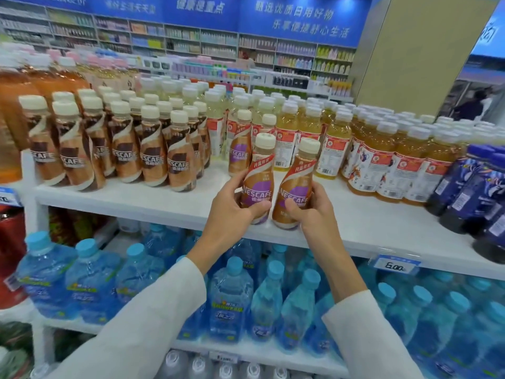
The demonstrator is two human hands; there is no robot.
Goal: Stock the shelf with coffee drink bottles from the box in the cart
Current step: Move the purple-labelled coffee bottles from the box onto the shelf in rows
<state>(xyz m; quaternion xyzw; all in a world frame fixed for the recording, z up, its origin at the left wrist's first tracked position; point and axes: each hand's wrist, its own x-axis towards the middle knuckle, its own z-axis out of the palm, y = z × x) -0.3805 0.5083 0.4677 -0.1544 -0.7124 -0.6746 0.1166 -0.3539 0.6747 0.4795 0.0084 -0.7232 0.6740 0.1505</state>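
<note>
Two coffee drink bottles in play: left bottle [258, 187] and right bottle [295, 187], bases down at the shelf [136, 205] front edge, tops leaning apart. Left hand [232, 206] and right hand [314, 214], fingers wrapped round the lower bodies. Probably light, stiff, slick plastic; best gripped at the waist. At least two matching purple-label bottles [240, 150] standing just behind.

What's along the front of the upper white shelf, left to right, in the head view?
Front row: brown coffee bottles → left bottle, held by left hand → right bottle, held by right hand → yellow drinks → dark blue bottles.
</note>
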